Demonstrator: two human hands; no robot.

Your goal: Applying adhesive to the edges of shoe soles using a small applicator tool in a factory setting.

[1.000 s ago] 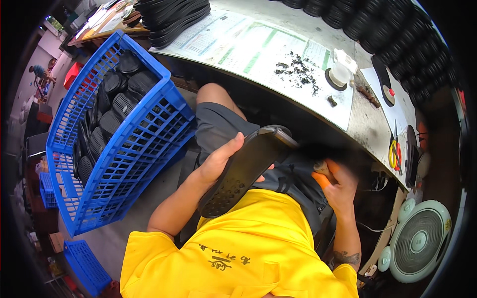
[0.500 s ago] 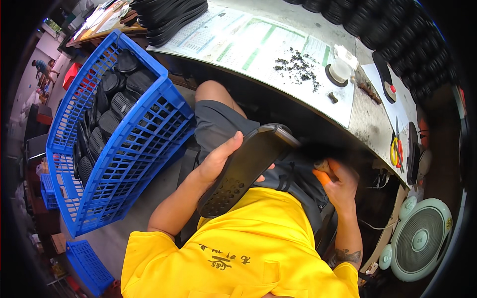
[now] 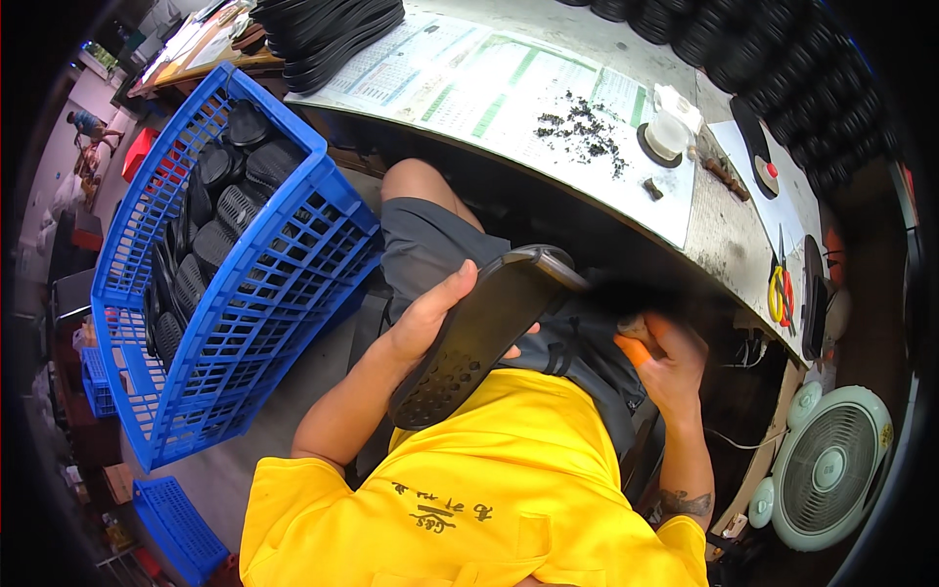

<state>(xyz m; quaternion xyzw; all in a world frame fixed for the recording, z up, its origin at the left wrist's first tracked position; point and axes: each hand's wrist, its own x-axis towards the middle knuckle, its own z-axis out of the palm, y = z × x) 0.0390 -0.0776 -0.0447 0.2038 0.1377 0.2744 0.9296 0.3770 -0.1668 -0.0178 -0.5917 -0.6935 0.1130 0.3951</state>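
My left hand point(image 3: 437, 315) is wrapped round a black shoe sole point(image 3: 468, 328), tilted over my lap. Its thumb lies along the near side and fingertips show at the opposite edge. Small round hollows dot the sole's lower end. Across from its upper end, my right hand point(image 3: 670, 357) is closed on a tool with a pale rounded handle end point(image 3: 633, 325). An orange cover sits on one finger. A dark, motion-blurred patch point(image 3: 631, 298) reaches from that hand toward the sole; the tool's kind cannot be made out, nor whether it touches the sole.
A blue crate point(image 3: 311, 196) of black soles stands at my left. The worktable point(image 3: 714, 220) carries black scraps point(image 3: 584, 132), a white container point(image 3: 667, 137), yellow-and-red scissors point(image 3: 780, 289) and stacked black soles point(image 3: 328, 39). A fan point(image 3: 829, 470) stands at right.
The view has shifted slightly. My left hand and the sole keep nearly the same place; my right hand stays close beside them, the dark patch still blurred. A distant person has changed posture.
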